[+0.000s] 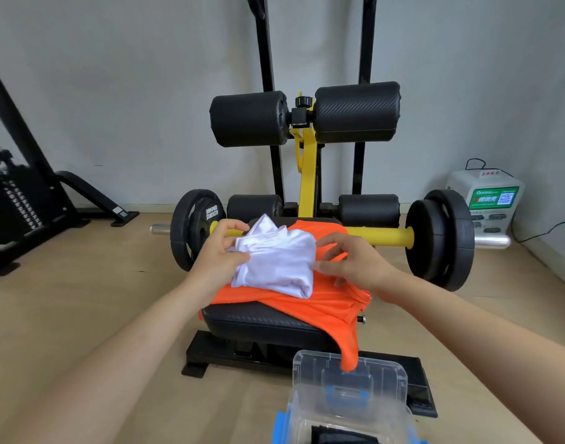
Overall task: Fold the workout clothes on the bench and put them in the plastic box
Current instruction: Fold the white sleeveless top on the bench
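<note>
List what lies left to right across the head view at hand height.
At that height: left weight plate → left hand → white garment → right hand → right weight plates → white charging cabinet.

Gym: weight plates (439,241), roller pads (356,112).

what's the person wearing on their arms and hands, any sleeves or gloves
No sleeves show: both arms are bare up to the picture's edge. The left hand and right hand wear no gloves, and no watch, bracelet or ring is visible, though the right fingers are slightly blurred.
</note>
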`<action>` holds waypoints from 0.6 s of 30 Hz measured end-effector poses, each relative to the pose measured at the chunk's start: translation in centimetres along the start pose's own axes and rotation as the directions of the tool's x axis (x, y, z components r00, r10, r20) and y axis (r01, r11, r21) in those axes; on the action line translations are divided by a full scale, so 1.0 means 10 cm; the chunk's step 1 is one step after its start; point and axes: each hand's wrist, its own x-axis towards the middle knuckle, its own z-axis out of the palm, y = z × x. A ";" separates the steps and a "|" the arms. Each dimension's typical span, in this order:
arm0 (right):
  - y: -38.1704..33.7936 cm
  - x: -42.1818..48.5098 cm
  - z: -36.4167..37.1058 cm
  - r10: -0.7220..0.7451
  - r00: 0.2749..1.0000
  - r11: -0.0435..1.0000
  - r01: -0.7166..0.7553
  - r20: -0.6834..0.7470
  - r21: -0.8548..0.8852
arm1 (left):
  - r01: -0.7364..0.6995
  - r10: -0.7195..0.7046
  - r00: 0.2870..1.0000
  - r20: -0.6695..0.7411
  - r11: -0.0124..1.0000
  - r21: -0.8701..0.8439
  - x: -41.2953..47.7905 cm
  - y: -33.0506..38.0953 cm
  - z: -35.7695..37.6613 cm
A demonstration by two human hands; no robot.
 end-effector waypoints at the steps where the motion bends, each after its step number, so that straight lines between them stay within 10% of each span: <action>1: 0.00 0.01 0.04 0.016 0.999 1.000 -0.016 0.028 -0.008 | 0.024 -0.024 1.000 0.011 1.000 0.013 0.01 -0.02 -0.04; 13: -0.21 0.25 0.45 -0.080 0.996 0.985 0.087 0.050 -0.150 | 0.003 -0.004 1.000 0.015 0.995 0.100 0.09 -0.02 -0.11; 18: -0.30 0.35 0.25 -0.094 0.979 0.996 0.090 -0.179 -0.026 | 0.021 -0.022 1.000 -0.017 0.999 -0.039 0.24 0.19 -0.15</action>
